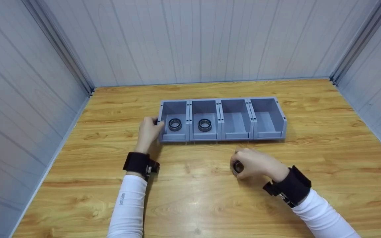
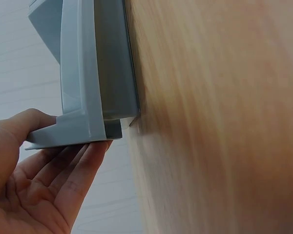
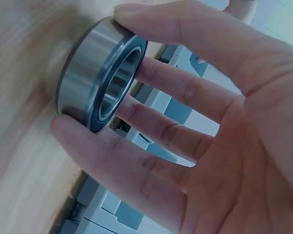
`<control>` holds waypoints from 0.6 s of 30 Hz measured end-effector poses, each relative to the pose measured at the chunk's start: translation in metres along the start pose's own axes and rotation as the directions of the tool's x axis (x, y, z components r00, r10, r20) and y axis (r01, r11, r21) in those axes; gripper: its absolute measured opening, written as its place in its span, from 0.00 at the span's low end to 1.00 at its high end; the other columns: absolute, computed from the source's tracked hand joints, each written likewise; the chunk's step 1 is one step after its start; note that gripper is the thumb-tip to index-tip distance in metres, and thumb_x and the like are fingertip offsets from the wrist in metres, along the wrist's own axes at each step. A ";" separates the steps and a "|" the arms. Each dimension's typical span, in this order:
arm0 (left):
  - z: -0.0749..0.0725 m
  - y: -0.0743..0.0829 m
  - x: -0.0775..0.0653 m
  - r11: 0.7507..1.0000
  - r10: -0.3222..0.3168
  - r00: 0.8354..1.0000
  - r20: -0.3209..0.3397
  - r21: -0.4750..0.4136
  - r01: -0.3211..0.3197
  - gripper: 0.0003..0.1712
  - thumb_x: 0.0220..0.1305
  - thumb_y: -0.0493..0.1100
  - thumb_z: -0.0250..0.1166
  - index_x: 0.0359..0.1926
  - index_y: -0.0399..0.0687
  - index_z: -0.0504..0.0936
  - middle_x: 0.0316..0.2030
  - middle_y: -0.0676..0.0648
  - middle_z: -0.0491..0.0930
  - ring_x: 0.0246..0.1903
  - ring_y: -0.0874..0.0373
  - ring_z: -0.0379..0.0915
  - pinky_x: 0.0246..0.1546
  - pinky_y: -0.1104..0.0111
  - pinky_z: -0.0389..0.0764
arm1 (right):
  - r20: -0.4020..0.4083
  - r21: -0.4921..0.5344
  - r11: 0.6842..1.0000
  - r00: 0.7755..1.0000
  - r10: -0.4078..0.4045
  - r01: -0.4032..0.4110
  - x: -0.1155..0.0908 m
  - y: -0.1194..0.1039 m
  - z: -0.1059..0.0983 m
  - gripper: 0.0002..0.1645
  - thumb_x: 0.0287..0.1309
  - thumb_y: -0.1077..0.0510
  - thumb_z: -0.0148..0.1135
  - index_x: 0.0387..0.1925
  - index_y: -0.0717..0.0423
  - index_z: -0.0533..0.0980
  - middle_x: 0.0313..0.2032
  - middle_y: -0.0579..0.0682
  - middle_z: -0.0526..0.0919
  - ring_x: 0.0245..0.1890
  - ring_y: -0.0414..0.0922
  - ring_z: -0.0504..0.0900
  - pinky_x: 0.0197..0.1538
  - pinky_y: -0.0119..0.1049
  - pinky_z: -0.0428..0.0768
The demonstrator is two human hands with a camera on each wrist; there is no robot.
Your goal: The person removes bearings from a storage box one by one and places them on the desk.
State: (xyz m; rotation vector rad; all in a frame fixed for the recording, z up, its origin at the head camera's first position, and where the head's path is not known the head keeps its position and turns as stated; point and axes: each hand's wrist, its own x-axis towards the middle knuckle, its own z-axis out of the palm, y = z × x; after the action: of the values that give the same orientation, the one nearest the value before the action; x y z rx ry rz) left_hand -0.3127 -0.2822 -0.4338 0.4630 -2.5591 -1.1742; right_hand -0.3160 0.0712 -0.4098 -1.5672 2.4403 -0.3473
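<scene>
A steel ball bearing (image 3: 90, 73) with dark seals is gripped between the thumb and fingers of my right hand (image 1: 255, 163), low over the table in front of the bins. In the right wrist view its ring faces the palm. My left hand (image 1: 149, 132) pinches the left side wall of a row of joined grey bins (image 1: 236, 135), thumb inside and fingers outside, as the left wrist view shows. One bearing (image 1: 175, 124) lies flat in the leftmost bin. Another bearing (image 1: 205, 125) lies in the bin beside it. The two right bins hold nothing visible.
The bins stand on a wood-grain table (image 1: 190, 198), towards its back. Pale panelled walls (image 1: 190, 43) enclose the table at the back, left and right. Each wrist wears a black strap (image 1: 137, 162) with a small camera.
</scene>
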 end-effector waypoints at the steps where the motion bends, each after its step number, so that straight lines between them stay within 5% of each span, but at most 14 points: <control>1: 0.000 0.000 0.000 1.000 -0.005 1.000 0.003 -0.001 0.005 0.20 0.55 0.41 0.58 0.48 0.36 0.77 0.39 0.40 0.79 0.35 0.53 0.73 0.38 0.64 0.74 | 0.001 0.006 1.000 1.000 0.000 0.000 0.000 0.000 0.000 0.13 0.31 0.58 0.67 0.27 0.50 0.78 0.28 0.43 0.75 0.30 0.41 0.71 0.33 0.33 0.71; 18: 0.000 0.001 0.000 1.000 -0.002 1.000 -0.021 0.008 0.003 0.19 0.55 0.42 0.59 0.47 0.36 0.78 0.38 0.40 0.79 0.35 0.53 0.72 0.39 0.63 0.73 | -0.015 0.015 1.000 1.000 0.007 -0.007 -0.002 -0.001 0.004 0.11 0.34 0.59 0.68 0.27 0.51 0.78 0.29 0.44 0.75 0.31 0.42 0.72 0.36 0.35 0.72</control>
State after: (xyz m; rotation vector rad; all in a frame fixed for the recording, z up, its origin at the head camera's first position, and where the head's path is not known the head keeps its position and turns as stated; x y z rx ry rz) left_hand -0.3125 -0.2813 -0.4330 0.4780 -2.5470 -1.1544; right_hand -0.3133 0.0721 -0.4130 -1.5552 2.4485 -0.3762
